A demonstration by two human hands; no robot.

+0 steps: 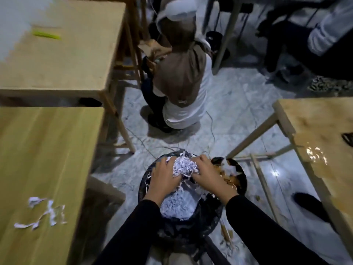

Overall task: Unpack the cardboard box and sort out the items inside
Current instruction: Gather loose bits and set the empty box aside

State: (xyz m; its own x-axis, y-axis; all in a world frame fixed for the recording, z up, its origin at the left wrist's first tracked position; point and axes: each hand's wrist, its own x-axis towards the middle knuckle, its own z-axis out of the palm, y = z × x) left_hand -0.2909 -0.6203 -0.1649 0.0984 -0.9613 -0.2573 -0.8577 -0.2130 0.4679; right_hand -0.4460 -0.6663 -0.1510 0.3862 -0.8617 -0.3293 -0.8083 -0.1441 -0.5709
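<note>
On the near table (44,150) at the left lie a few stray paper strips (41,213), probably dropped on the way across. On the farther table behind it is a thin green object (46,34), too blurred to name.

Moving right, the left hand (164,176) reaches out of a black sleeve over a black bin (142,190) on the floor. Its fingers are curled round the left side of a wad of shredded paper (184,166). The right hand (208,174) does the same from the other side, fingers bent into the shreds, so the wad is squeezed between both hands. I'd guess it takes two hands because loose filler would otherwise scatter.

The wad is held directly above the bin, and a heap of the same shreds (177,205) already lies inside. It is white, thin-cut and crinkled, with ends sticking out between the fingers. The cardboard box itself is not in sight.

Beyond, another person (183,73) crouches on the floor. Just right of the hands, a second black bin (241,180) holds brownish scraps. Farthest right stands another table (315,131) with a glossy patch.
</note>
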